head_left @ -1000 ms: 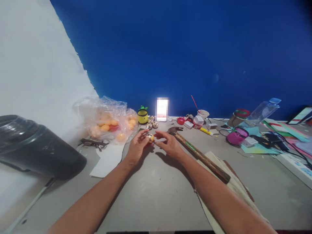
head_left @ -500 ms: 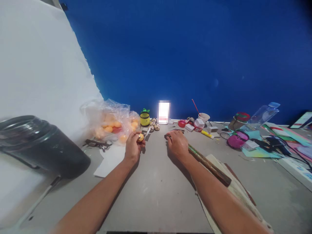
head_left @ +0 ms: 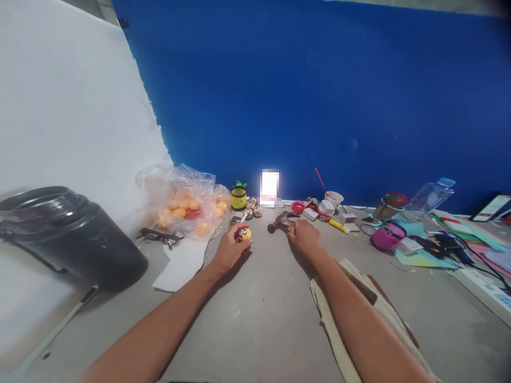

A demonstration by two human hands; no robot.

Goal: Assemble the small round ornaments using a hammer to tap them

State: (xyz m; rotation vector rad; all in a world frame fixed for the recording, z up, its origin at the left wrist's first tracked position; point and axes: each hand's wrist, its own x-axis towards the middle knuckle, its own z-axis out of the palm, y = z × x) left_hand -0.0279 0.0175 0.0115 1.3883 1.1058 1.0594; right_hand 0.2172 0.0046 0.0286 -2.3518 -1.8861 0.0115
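Observation:
My left hand (head_left: pixel 228 254) is closed around a small orange-yellow ball (head_left: pixel 247 234) with shiny gold-patterned parts, held just above the grey table. My right hand (head_left: pixel 306 239) is wrapped round a claw hammer (head_left: pixel 280 221) close below its head. The hammer's head points to the left, and its wooden handle runs back beneath my right forearm, which hides most of it. Beyond my left hand, several shiny gold balls (head_left: pixel 257 212) sit in a cluster beside a yellow pineapple-like pot (head_left: pixel 238 198).
Clear plastic bags of orange balls (head_left: pixel 179 205) and a pair of glasses (head_left: pixel 159 236) lie at left, near a big dark bottle (head_left: pixel 88 244). A pale cloth (head_left: pixel 323 303) lies under my right forearm. Farther right are a pink pouch (head_left: pixel 385 238), papers and a power strip (head_left: pixel 485 287).
My right hand has shifted right and now grips the hammer below its head, which has come into view. My left hand has moved right with the ball, turning it.

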